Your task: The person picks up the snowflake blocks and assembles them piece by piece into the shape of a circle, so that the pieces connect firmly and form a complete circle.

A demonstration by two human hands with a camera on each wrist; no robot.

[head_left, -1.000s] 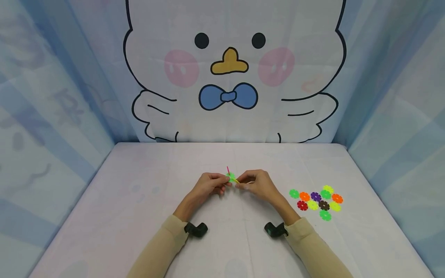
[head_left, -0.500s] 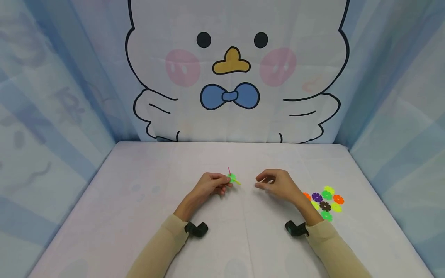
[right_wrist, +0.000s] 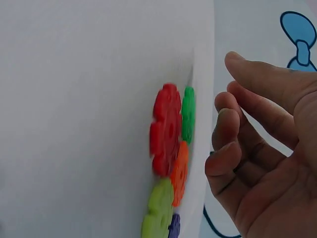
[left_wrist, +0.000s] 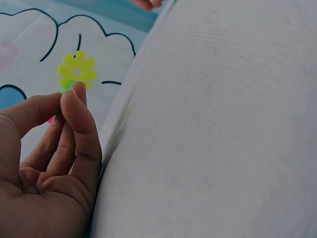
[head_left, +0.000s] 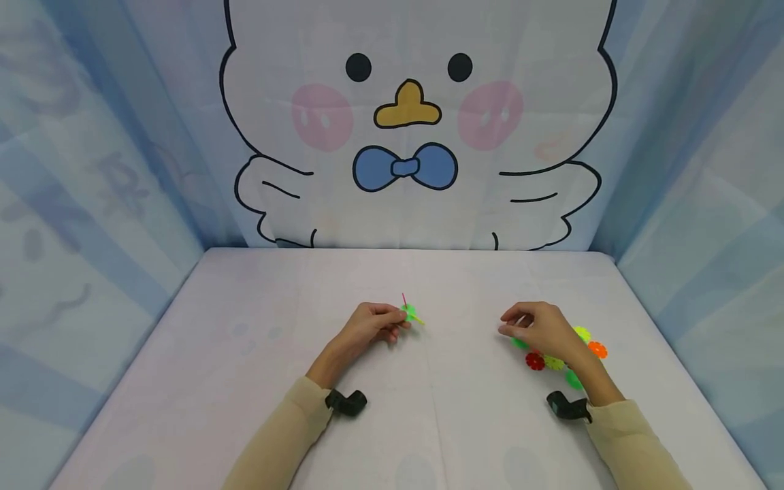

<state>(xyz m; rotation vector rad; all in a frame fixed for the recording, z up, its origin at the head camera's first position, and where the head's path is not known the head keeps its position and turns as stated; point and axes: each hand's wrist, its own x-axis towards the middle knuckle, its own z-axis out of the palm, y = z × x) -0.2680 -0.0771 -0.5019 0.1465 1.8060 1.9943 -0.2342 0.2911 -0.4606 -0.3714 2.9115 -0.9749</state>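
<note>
My left hand point(head_left: 369, 324) pinches a green notched building disc point(head_left: 410, 311) between thumb and fingertips, above the middle of the table. Joined to that piece are a pink disc point(head_left: 403, 299), seen edge-on, and a yellow disc point(left_wrist: 78, 69) that faces the left wrist camera. Fingertips cover much of the green one. Over the loose discs at the right is my right hand point(head_left: 542, 330), its fingers loosely bent and holding nothing. Nearest to it lie a green disc point(right_wrist: 188, 115), a red disc point(right_wrist: 167, 130) and an orange disc point(right_wrist: 180, 173).
More loose discs lie in the group, among them a yellow-green one point(right_wrist: 158, 210), a purple one point(right_wrist: 174, 227) and an orange one point(head_left: 598, 350). My right hand and forearm hide part of the group. A printed curtain point(head_left: 404, 211) stands behind the white table point(head_left: 275, 422).
My right hand has let go of the yellow disc and moved right, over the loose discs. My left hand stays nearly in place with the joined discs.
</note>
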